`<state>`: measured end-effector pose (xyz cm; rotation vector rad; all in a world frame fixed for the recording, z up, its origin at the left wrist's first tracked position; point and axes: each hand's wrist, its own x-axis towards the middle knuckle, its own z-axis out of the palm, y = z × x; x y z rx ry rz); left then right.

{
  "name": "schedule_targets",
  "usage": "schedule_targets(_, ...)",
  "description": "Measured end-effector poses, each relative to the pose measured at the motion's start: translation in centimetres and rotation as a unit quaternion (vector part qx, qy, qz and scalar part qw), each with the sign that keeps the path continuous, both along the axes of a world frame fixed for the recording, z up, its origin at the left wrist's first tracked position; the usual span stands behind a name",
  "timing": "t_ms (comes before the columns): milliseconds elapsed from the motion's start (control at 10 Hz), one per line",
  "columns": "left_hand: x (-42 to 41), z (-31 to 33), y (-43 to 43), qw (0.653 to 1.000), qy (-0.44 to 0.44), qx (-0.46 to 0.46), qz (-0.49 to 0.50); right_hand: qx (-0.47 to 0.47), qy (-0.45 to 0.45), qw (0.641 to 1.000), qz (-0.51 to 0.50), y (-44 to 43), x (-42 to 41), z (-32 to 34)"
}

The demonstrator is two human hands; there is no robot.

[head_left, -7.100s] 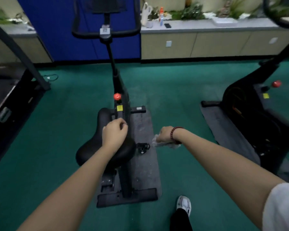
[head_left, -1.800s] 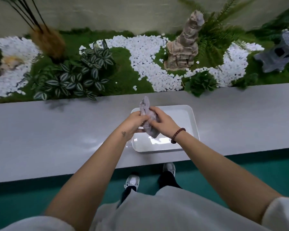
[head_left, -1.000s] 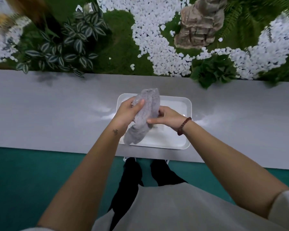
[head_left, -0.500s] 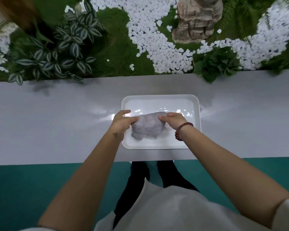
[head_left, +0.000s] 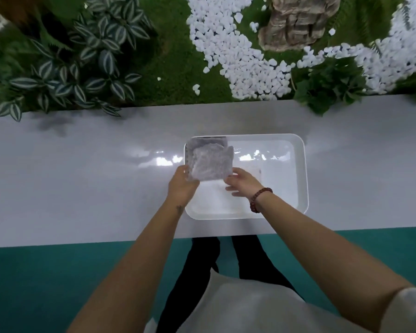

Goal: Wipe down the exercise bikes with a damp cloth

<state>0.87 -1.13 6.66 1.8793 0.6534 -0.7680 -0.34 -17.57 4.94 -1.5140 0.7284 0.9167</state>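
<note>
A grey cloth point(head_left: 210, 161), folded into a rough square, is held up over the left end of a white rectangular tray point(head_left: 300, 179). My left hand point(head_left: 181, 186) pinches its lower left corner. My right hand point(head_left: 241, 182), with a bead bracelet at the wrist, pinches the cloth's lower right edge, its other fingers loosely spread. The tray sits on a glossy grey counter point(head_left: 82, 179). No exercise bike is in view.
Behind the counter lies a decorative bed with striped-leaf plants point(head_left: 82, 63), white pebbles point(head_left: 240, 58), a rock ornament point(head_left: 296, 22) and a small green plant point(head_left: 332, 85). Teal carpet point(head_left: 46, 284) runs below the counter's front edge, where my legs stand.
The cloth has been lifted from the tray's middle and now hangs folded over the tray's left end. Earlier I stood at a bike; both hands then worked the cloth at the tray.
</note>
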Motion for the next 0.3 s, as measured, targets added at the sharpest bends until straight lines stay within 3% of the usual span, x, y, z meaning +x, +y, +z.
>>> schedule_targets(100, -0.99, -0.34, -0.46, 0.998, 0.036, -0.013, -0.042, -0.007, 0.050, 0.999, 0.013, 0.44, -1.18, -2.09)
schedule_targets(300, -1.01, -0.74, -0.05, 0.997, 0.015, 0.023, -0.075, -0.116, -0.036, 0.992, -0.033, -0.11, -0.64, -3.01)
